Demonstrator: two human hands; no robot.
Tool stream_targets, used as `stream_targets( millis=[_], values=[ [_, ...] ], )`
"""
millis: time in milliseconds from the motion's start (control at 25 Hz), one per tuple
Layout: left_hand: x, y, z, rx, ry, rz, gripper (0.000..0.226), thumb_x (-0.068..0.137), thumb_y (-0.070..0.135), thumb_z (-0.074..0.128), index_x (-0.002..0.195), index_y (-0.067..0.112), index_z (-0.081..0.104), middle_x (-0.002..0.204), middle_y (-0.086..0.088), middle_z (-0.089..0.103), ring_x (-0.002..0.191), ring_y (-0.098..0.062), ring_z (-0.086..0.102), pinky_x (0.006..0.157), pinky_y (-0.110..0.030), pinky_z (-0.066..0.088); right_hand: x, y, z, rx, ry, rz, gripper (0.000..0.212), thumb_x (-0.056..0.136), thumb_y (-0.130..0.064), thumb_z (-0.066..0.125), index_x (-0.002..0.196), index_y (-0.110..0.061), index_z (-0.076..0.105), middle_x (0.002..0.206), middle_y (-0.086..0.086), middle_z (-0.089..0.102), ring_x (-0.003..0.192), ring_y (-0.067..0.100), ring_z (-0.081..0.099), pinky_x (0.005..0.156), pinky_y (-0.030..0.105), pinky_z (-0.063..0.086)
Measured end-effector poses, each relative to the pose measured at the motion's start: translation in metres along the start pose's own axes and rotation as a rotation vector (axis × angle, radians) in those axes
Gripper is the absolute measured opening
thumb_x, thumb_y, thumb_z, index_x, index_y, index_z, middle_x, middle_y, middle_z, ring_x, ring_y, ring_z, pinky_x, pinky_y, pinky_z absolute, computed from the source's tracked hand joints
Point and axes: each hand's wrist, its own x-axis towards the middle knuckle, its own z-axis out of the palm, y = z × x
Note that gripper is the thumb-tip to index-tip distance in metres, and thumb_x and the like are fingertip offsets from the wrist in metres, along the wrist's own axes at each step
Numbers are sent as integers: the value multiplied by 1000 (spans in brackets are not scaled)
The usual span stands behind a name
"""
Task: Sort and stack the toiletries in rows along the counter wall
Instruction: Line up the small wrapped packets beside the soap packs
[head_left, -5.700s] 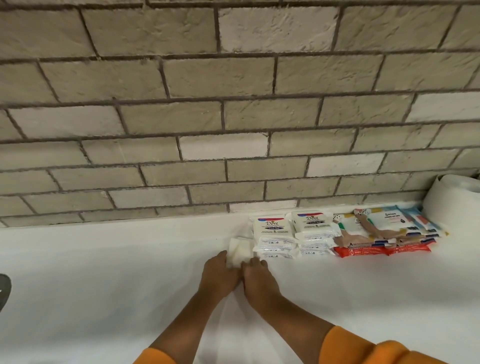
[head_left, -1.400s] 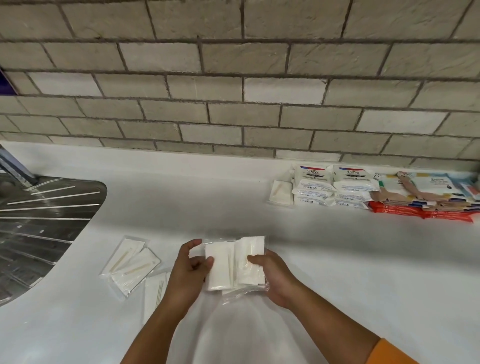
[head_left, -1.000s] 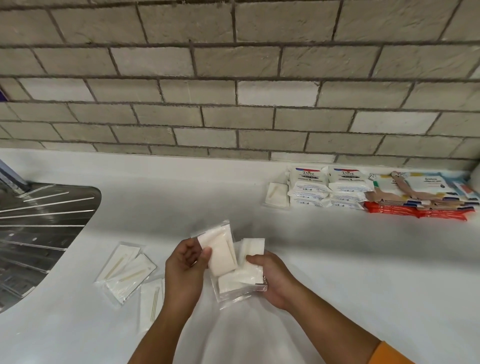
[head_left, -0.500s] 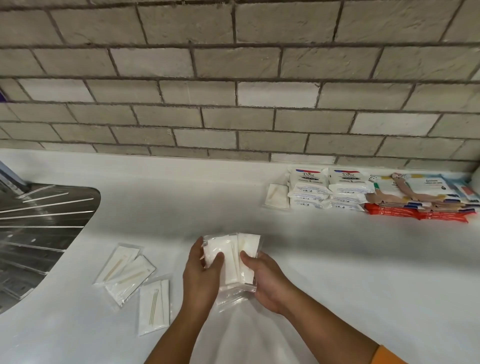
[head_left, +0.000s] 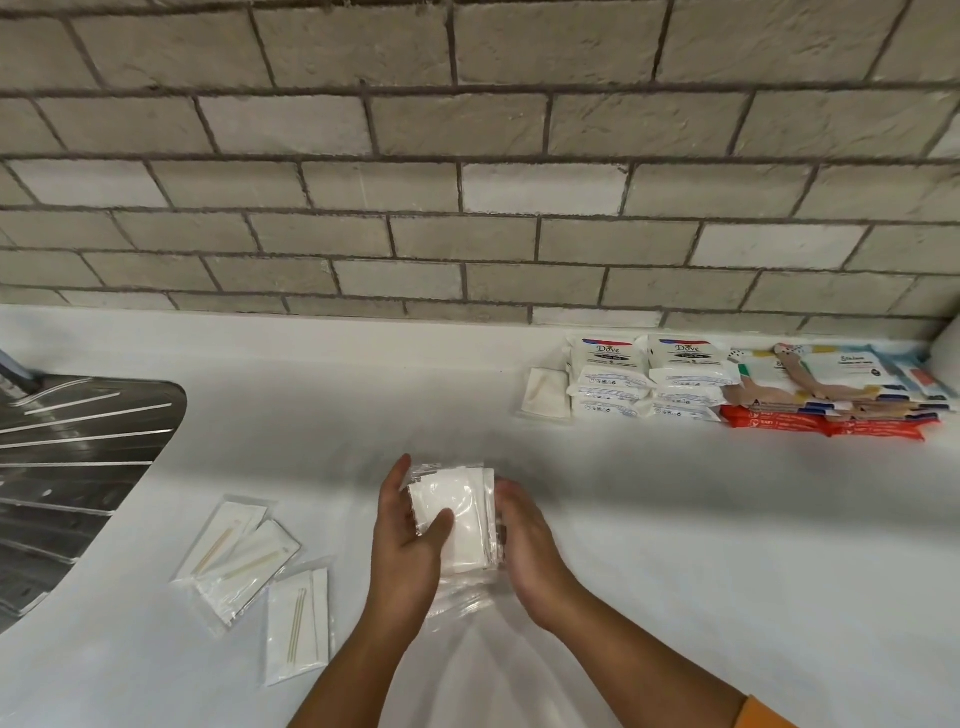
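A small stack of clear-wrapped white packets (head_left: 465, 514) is held between both hands just above the white counter (head_left: 675, 545). My left hand (head_left: 410, 540) grips its left side, thumb lying over the top. My right hand (head_left: 524, 540) presses against its right edge with curled fingers. Three more packets with thin sticks inside (head_left: 249, 566) lie flat to the left. One white packet (head_left: 545, 393) lies by the wall, beside two stacks of Dove soap bars (head_left: 644, 382).
Right of the soap, colourful flat packs (head_left: 831, 395) are stacked over red ones along the brick wall (head_left: 467, 208). A steel sink drainboard (head_left: 67, 467) fills the left edge. A white roll shows at the far right edge.
I left the wall row and came to the loose packets near the sink. In the last second my hands squared two fanned-out packets into one neat stack.
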Motion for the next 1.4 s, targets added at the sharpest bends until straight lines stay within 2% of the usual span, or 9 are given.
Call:
stream_targets(
  millis=[160,320,560,640,760,920,1160,1280,1400],
  values=[
    [4,2,0,-44,-20,-25,80,89,-15,58,148,35,37,122,-2,68,102,-11,69,81,-24,57,5,6,1,-95,154,-110,34,102,-6,51,114,-38,56,84,7,65,69,7,61,67,19,51],
    [8,1,6,-7,-71,-2,83,85,-20,50,143,38,39,128,4,65,111,-15,66,97,-40,54,4,6,6,-147,155,-188,32,107,-9,45,119,-31,66,110,-8,75,99,5,70,90,26,56],
    [20,7,15,75,-94,-47,73,86,-12,52,133,42,40,118,0,65,99,-17,70,82,-37,61,13,10,-1,-246,20,-227,44,103,-4,46,134,-28,66,113,-6,77,103,14,73,94,36,58],
    [25,8,17,86,-110,-68,74,87,-10,54,135,44,39,118,2,65,102,-16,69,88,-39,59,16,8,-4,-223,24,-202,48,99,3,48,130,-28,68,106,-2,78,95,16,75,87,33,60],
    [33,2,23,60,-114,-142,68,89,4,64,140,39,34,119,3,65,106,-16,68,96,-41,56,22,-1,-9,-130,137,-173,41,98,7,54,126,-21,65,103,-6,73,85,-4,70,75,13,53],
    [45,-4,38,4,-154,-250,40,86,6,67,123,17,58,107,-7,75,95,-24,75,83,-48,62,52,-6,-19,-125,271,-117,39,97,-2,60,130,-22,58,106,-2,68,89,3,67,78,14,52],
    [107,-5,64,195,-99,-185,34,85,5,61,116,17,63,104,-6,73,94,-26,71,87,-48,60,103,-26,-53,-449,146,-16,37,95,-20,58,131,-24,60,114,-3,68,100,16,67,87,31,54],
    [148,-5,82,326,-19,-195,45,86,5,56,130,14,56,122,-9,65,105,-29,64,92,-45,57,130,-26,-76,-904,153,-137,45,95,-17,55,140,-19,56,138,4,58,127,21,55,105,33,46],
    [178,0,100,480,-12,-165,49,89,7,49,138,11,50,133,-11,60,119,-33,59,98,-37,52,148,-25,-86,-1290,43,-229,55,94,-17,50,149,-21,45,153,1,41,140,25,38,106,42,48]
  ],
)
